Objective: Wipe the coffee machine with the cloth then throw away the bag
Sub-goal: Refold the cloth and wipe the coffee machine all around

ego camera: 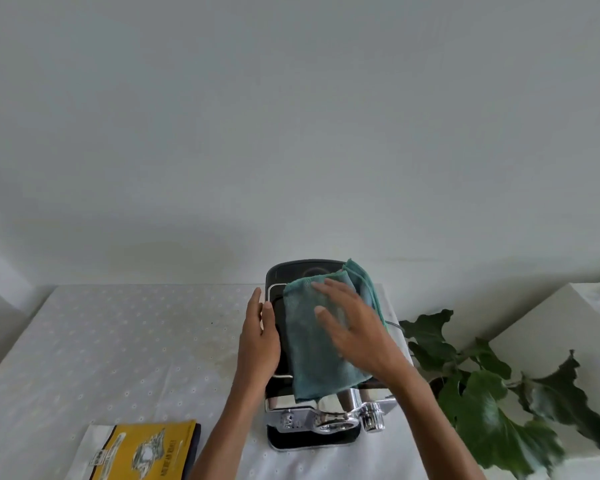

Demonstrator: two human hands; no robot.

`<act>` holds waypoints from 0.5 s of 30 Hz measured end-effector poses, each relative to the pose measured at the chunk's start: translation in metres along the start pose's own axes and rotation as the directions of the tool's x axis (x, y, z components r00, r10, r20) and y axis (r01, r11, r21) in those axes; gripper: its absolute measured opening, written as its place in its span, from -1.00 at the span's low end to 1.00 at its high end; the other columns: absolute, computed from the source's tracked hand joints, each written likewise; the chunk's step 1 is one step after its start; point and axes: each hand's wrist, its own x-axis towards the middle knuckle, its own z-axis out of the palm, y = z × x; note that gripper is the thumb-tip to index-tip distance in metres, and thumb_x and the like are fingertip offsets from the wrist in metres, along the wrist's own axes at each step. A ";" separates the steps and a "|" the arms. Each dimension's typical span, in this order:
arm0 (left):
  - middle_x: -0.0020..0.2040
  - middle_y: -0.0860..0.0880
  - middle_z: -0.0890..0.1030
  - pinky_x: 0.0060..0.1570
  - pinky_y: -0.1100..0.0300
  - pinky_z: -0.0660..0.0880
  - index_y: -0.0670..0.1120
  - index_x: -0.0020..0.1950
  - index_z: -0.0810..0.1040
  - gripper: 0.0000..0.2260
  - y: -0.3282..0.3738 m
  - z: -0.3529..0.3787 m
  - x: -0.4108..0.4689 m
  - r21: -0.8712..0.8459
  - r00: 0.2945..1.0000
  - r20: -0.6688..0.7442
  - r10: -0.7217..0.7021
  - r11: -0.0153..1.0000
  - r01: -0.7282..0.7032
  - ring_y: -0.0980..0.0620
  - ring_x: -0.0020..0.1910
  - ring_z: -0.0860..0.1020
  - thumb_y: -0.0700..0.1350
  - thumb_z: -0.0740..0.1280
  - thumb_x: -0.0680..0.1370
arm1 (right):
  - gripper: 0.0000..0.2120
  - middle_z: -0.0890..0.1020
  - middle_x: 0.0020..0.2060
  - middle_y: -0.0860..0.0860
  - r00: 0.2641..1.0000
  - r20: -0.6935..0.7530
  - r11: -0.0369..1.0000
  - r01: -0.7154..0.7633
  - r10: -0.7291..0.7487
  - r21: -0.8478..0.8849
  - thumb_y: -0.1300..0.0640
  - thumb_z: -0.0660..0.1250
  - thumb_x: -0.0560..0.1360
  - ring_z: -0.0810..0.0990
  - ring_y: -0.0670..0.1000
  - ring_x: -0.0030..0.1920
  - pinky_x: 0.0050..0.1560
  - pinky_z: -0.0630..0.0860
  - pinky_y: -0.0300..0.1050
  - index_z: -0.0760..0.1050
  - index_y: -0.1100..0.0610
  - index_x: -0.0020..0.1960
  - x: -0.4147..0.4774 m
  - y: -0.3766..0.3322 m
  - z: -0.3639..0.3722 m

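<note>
A black and chrome coffee machine (pixel 291 420) stands on the table right of centre. A teal cloth (pixel 309 348) lies spread over its top. My right hand (pixel 354 327) presses flat on the cloth with straight fingers. My left hand (pixel 258 341) rests flat against the machine's left side, fingers straight. A yellow bag (pixel 149 452) with a dark edge lies flat on the table at the front left, well apart from both hands.
The table has a white dotted tablecloth (pixel 118 341). A leafy green plant (pixel 492 403) stands just right of the machine. A white box-like surface (pixel 568 323) sits at the far right. A pale wall (pixel 291 133) rises behind.
</note>
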 end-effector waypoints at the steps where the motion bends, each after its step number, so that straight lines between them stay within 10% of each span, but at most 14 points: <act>1: 0.46 -0.03 0.40 0.27 0.16 0.36 0.05 0.55 0.23 -0.59 -0.001 -0.002 0.000 0.057 0.999 -0.033 0.042 0.998 -0.040 -0.04 0.40 0.42 0.02 0.06 0.68 | -0.62 0.41 0.40 -0.13 0.989 -0.149 1.000 -0.019 0.021 0.015 -0.04 0.20 0.64 0.37 -0.13 0.42 0.43 0.35 -0.18 0.41 -0.09 0.45 -0.004 0.004 -0.015; 3: 0.20 -0.01 0.55 0.03 0.21 0.45 0.02 0.50 0.31 -0.61 -0.001 -0.006 -0.001 0.192 0.983 -0.119 0.137 0.975 -0.113 -0.02 0.13 0.58 0.00 0.14 0.66 | -0.57 0.47 0.29 0.00 0.934 -0.326 0.986 -0.165 0.143 -0.039 -0.10 0.14 0.63 0.49 0.01 0.30 0.31 0.49 0.05 0.35 -0.09 0.48 -0.005 0.019 -0.038; 6: -0.10 0.08 0.58 -0.10 0.17 0.41 0.03 0.49 0.32 -0.59 0.009 -0.011 -0.007 0.365 0.983 -0.091 0.161 0.923 -0.118 -0.03 -0.07 0.62 0.05 0.19 0.64 | -0.45 0.45 0.29 0.16 0.920 -0.191 0.907 -0.378 0.343 -0.188 -0.21 0.01 0.65 0.52 0.19 0.27 0.24 0.50 0.18 0.07 -0.11 0.60 -0.003 0.034 -0.035; 15: -0.44 0.04 0.53 -0.29 0.36 0.44 -0.06 0.51 0.32 -0.39 0.023 -0.003 -0.004 0.287 0.991 -0.039 0.128 0.951 -0.112 0.25 -0.40 0.55 0.16 0.34 0.54 | -0.31 0.60 0.26 0.15 0.915 -0.244 0.912 -0.368 0.320 -0.184 -0.17 0.20 0.62 0.58 0.17 0.24 0.20 0.50 0.08 0.03 0.04 0.62 0.003 0.032 -0.008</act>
